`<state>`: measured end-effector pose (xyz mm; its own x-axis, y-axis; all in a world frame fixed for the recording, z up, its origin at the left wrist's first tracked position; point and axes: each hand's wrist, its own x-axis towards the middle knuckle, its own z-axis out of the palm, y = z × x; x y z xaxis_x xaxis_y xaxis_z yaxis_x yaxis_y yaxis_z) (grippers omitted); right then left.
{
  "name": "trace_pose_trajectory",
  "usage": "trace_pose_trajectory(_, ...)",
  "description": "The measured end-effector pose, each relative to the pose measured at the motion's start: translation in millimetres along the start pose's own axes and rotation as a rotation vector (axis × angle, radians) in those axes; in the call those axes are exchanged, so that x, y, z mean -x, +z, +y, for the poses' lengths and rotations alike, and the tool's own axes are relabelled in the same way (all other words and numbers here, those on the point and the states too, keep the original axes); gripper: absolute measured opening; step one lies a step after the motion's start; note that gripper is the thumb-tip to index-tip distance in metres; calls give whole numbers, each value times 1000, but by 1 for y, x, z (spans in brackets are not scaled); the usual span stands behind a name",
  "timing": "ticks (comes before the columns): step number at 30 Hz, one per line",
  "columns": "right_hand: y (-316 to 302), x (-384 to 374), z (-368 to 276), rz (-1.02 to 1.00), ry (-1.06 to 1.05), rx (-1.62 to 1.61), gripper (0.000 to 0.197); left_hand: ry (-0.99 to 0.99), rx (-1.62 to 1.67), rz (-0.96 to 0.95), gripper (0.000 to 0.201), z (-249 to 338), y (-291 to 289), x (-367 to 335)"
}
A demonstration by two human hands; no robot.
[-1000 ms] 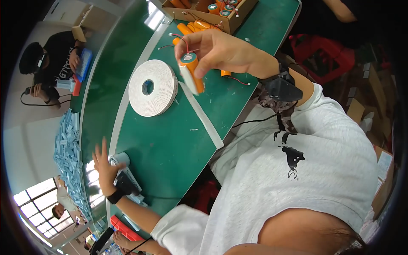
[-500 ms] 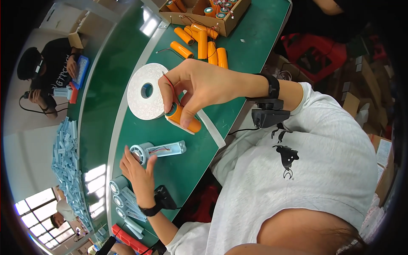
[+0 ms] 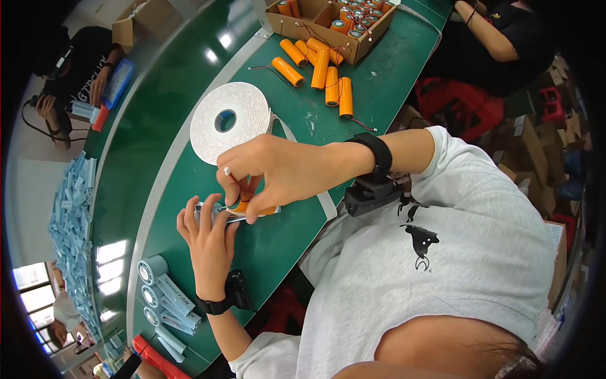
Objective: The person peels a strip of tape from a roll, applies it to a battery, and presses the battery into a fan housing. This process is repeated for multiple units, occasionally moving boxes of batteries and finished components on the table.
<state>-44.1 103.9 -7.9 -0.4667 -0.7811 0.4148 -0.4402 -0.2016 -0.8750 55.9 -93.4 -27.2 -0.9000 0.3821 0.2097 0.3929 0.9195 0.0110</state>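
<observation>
My left hand (image 3: 209, 237) steadies a light blue handheld fan housing (image 3: 236, 219) on the green bench, fingers bent around its round end. Most of the housing is hidden beneath both hands. From above, my right hand (image 3: 268, 167) grips an orange cylindrical battery (image 3: 269, 210) and holds it at the housing's open handle. How deep the battery sits cannot be made out. A small white connector (image 3: 227, 171) on a red wire sticks up by my right fingers.
A white tape roll (image 3: 230, 123) lies beyond my right hand. Several orange batteries (image 3: 320, 69) lie near a cardboard box (image 3: 363, 47). Blue fan housings (image 3: 170, 297) and a red tray (image 3: 158, 359) are at lower left. A co-worker (image 3: 82, 76) sits across the bench; blue parts (image 3: 72, 234) are heaped there.
My right hand has carried the battery down and left to the housing. My left fingers have closed in around the housing. The whole view has shifted slightly.
</observation>
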Motion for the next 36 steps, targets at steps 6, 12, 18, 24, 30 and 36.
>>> trace_pose_trajectory(6,13,-2,11,-14,-152,217,21,-135,250,139,12,0,6,6)
trace_pose_trajectory(12,15,-13,13,-328,-98,616,13,-289,506,294,8,-1,24,8)
trace_pose_trajectory(18,30,-37,17,-467,6,805,9,-375,791,287,15,-2,18,6)
trace_pose_trajectory(24,12,-32,42,-526,112,715,16,-194,634,216,38,-1,2,-11)
trace_pose_trajectory(30,-98,-13,43,130,166,874,16,-277,346,240,57,-77,-34,-19)
trace_pose_trajectory(36,-108,-46,95,157,550,1271,16,-575,254,209,57,-263,19,-106)
